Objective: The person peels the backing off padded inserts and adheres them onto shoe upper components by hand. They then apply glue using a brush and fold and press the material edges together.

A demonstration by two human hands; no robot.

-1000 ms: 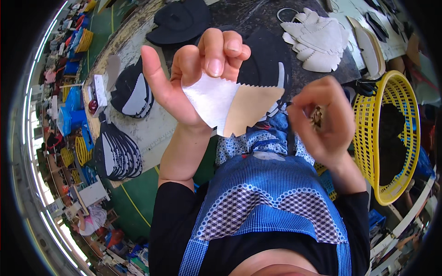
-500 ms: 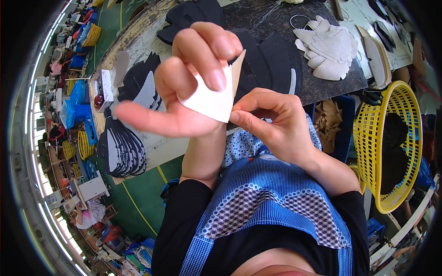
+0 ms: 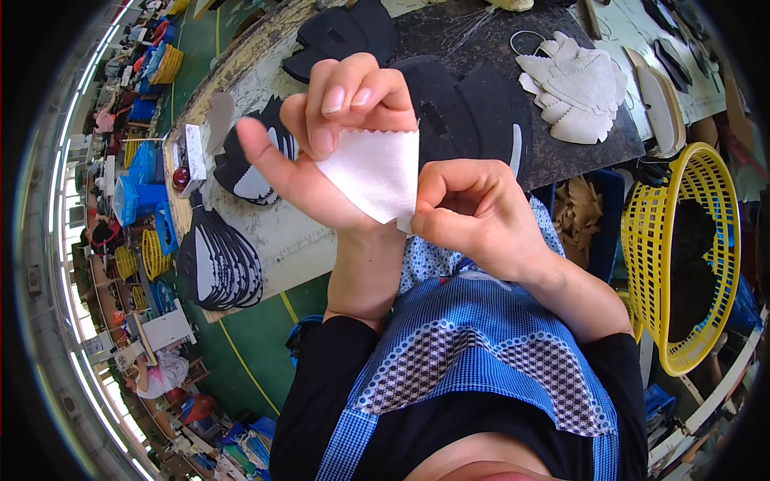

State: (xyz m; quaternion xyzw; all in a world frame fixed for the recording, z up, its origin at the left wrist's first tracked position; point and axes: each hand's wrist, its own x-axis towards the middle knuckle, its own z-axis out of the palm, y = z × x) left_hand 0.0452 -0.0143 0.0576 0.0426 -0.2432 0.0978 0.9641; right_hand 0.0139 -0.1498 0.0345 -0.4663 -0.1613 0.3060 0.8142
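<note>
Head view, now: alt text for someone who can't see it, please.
A left hand holds up a white piece with a zigzag top edge; the right hand pinches its lower right corner. Beyond, black pieces and pale grey pieces lie on a table; a yellow basket is at right.

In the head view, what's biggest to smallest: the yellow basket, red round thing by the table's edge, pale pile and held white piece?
1. Yellow basket
2. Pale pile and white piece: too alike to rank
3. Red round thing
</note>
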